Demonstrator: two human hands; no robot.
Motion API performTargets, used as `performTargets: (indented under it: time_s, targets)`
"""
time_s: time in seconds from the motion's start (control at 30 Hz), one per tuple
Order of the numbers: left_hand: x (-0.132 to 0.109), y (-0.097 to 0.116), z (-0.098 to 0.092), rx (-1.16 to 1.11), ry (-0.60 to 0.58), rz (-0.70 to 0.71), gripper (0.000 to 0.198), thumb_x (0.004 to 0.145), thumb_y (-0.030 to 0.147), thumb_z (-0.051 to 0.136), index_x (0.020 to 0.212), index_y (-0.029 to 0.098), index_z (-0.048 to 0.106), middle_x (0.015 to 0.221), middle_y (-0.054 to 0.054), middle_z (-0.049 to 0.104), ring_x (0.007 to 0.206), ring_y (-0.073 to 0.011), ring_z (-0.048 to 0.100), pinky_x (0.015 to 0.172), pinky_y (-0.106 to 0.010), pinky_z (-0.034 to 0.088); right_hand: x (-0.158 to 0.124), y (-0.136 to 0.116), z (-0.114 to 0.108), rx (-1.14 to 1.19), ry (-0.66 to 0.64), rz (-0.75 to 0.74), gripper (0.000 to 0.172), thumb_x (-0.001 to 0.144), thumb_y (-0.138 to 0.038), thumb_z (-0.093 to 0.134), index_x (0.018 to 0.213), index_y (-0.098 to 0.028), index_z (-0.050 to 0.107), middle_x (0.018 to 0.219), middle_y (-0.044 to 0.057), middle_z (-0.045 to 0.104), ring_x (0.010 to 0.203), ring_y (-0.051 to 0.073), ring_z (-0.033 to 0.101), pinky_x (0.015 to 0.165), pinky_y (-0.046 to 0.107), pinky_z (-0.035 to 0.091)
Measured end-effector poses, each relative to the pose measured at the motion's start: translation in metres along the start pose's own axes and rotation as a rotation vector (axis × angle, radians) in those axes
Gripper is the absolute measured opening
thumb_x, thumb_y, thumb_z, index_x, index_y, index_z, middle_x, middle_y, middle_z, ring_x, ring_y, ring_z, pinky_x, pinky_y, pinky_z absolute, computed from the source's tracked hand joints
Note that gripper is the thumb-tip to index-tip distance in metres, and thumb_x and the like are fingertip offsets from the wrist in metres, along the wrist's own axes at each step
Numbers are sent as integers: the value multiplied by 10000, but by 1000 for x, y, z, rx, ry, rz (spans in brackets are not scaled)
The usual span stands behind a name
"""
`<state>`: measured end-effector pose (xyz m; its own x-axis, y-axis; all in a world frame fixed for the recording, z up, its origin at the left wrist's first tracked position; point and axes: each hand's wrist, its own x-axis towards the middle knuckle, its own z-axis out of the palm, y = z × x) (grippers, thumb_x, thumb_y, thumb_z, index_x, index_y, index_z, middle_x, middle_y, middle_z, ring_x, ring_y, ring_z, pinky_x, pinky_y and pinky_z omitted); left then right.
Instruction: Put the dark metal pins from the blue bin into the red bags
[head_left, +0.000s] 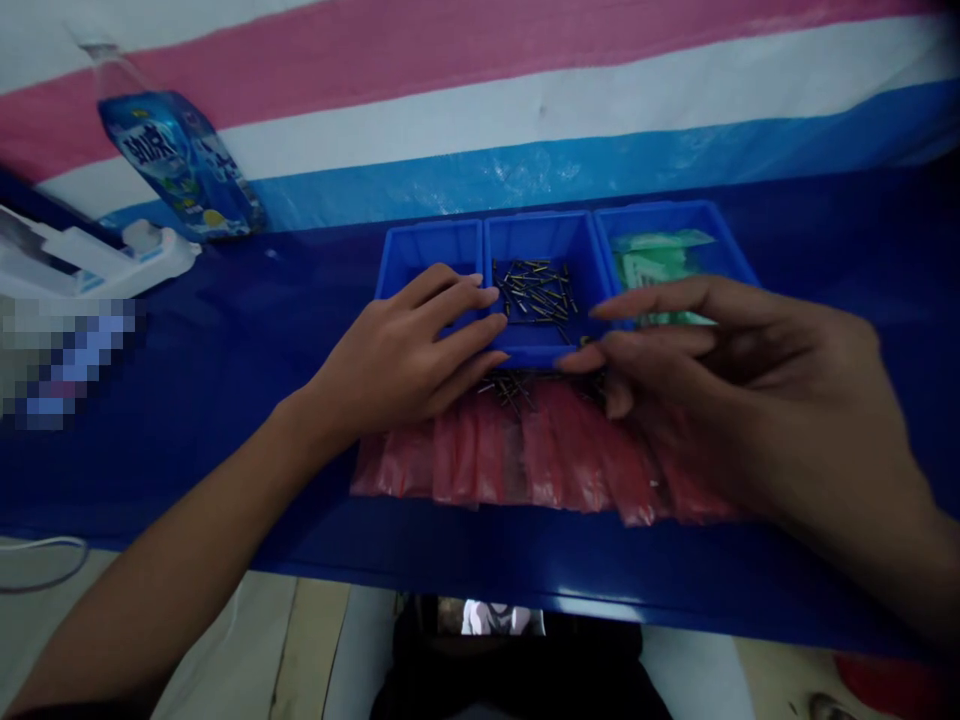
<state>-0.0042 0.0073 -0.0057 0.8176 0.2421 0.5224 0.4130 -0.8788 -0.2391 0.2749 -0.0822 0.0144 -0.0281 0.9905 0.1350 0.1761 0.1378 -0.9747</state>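
My left hand (420, 350) lies over the left blue bin (431, 237) with its fingers stretched out, their tips at the wall of the middle blue bin (536, 222). Thin dark-and-brass pins (536, 290) lie loose in that middle bin. My right hand (720, 370) is at the bin's front right corner, fingers bent and tips close together. A small dark, yellowish bit shows at its fingertips, too small to name. Below the bins, pink plastic bags (547, 440) lie in a row, with more thin pins (510, 388) at their upper ends.
Green packets (652, 262) fill the right blue bin (675, 212), partly behind my right hand. A blue detergent pouch (180, 160) leans at the back left, beside a white plastic device (90, 260). The blue table's front edge (525, 590) runs above my lap, where a lit screen (502, 617) shows.
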Motion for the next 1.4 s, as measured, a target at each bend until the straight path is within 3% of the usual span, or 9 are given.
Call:
performTargets:
  time_s: [0.07,0.17,0.23,0.33,0.67,0.87,0.97,1.17,1.4]
  targets:
    - [0,0,0,16,-1,6,265,1195,354,669,1360,148,688,1378,-123,789,1263,-297,787,1038,-444,736,1,4,-1,-131,18,-91,275,1070,-407,828,1324,-304,805,1124,-19,899,813,127,833,701,232,651]
    - [-1,-2,3,14,24,27,294,1204,376,649,1362,131,682,1372,-137,786,1273,-307,779,1036,-452,739,1,16,-2,-466,-121,-503,241,1128,-228,711,1346,-295,790,1283,-25,878,1105,148,854,959,257,688]
    - [-1,-2,4,5,24,22,291,1206,369,639,1367,131,681,1373,-138,785,1280,-314,775,1040,-465,737,0,25,-1,-679,-282,-761,305,1155,-144,603,1395,-239,764,1371,38,851,1175,200,836,989,324,700]
    - [0,-2,5,7,20,31,282,1205,361,630,1366,137,687,1365,-138,789,1267,-311,774,1023,-468,739,0,34,3,-883,-474,-918,361,1184,-147,488,1463,-153,717,1461,132,791,1194,286,791,927,441,712]
    - [0,-3,3,-22,14,33,295,1182,356,660,1383,141,688,1376,-170,787,1263,-329,767,1017,-484,728,2,36,8,-948,-401,-1012,351,1203,-138,426,1193,-108,776,1108,115,780,949,221,707,718,360,576]
    - [0,-4,2,-13,4,49,324,1168,363,688,1398,136,685,1378,-187,790,1234,-353,784,938,-477,733,2,40,4,-934,-442,-958,369,1195,-134,429,1436,-135,709,1468,137,754,1172,266,721,819,390,617]
    - [0,-4,1,19,4,61,328,1173,363,687,1391,118,689,1375,-187,788,1229,-354,792,930,-456,733,6,38,1,-877,-532,-888,331,1170,-137,514,1421,-135,730,1386,135,766,1177,282,735,840,401,640]
    - [2,0,1,87,-23,14,298,1219,418,574,1362,189,702,1362,-114,806,1236,-316,804,892,-408,719,4,43,0,-786,-458,-851,281,1194,-172,484,1297,-187,745,1184,83,747,1048,208,731,817,329,598]
    - [2,1,0,104,12,42,296,1201,411,634,1349,161,690,1339,-121,819,1212,-315,802,805,-394,690,0,41,-1,-800,-496,-881,266,1161,-98,530,1347,-161,709,1320,100,778,1158,230,735,878,381,624]
